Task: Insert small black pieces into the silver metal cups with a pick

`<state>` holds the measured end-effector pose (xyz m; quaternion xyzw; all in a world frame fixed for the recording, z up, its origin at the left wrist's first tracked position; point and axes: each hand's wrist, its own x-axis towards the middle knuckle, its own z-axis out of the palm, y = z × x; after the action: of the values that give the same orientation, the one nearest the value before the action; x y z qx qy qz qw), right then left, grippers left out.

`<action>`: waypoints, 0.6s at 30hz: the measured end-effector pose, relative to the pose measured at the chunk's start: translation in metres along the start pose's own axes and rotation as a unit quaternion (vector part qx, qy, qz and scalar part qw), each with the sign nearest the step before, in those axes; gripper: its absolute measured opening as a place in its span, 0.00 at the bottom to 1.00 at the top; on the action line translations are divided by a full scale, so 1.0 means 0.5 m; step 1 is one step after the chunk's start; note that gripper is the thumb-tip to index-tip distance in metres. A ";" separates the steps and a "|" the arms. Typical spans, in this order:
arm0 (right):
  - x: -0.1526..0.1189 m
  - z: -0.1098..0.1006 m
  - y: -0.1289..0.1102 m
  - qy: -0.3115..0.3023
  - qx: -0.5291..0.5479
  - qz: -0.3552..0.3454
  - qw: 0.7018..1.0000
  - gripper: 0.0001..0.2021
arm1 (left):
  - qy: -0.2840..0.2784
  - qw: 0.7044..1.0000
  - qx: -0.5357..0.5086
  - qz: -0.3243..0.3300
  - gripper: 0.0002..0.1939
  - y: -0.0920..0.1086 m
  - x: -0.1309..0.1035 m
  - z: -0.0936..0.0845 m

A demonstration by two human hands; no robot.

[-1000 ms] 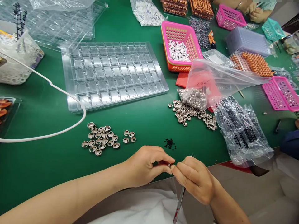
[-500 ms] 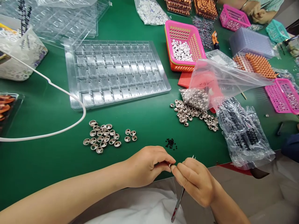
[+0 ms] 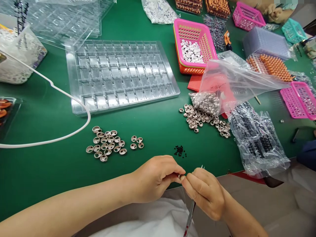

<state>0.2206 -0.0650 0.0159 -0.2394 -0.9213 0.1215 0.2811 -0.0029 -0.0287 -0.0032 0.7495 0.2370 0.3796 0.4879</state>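
Note:
My left hand (image 3: pixel 154 177) and my right hand (image 3: pixel 206 192) meet fingertip to fingertip at the table's near edge, pinching a small metal cap (image 3: pixel 180 176) between them. The cap is mostly hidden by my fingers. My right hand also holds tweezers (image 3: pixel 189 219), whose handle hangs down towards my lap and whose tips poke up above the knuckles. Just beyond my hands lies a little heap of tiny black beads (image 3: pixel 179 151). To the left lies a group of metal caps (image 3: pixel 108 144) on the green table (image 3: pixel 49 171).
A clear compartment tray (image 3: pixel 120 74) lies ahead, a white cable (image 3: pixel 61 95) curving past it. Right: loose small metal rings (image 3: pixel 204 120) spill from a plastic bag (image 3: pixel 232 85), a bag of black parts (image 3: pixel 256 138), pink baskets (image 3: pixel 194 46). Another person's hands (image 3: pixel 271 13) work far right.
My hands have stayed together at the table edge, fingers shifting only slightly on the cap. The view has tipped a little, nothing on the table has moved.

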 end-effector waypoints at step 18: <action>-0.003 0.011 0.012 0.013 0.026 0.004 1.000 0.17 | 0.025 1.000 -0.006 -0.017 0.07 0.004 0.002 -0.005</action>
<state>0.2208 -0.0611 0.0084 -0.2377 -0.9130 0.1433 0.2989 -0.0041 -0.0274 -0.0002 0.7330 0.2597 0.3907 0.4926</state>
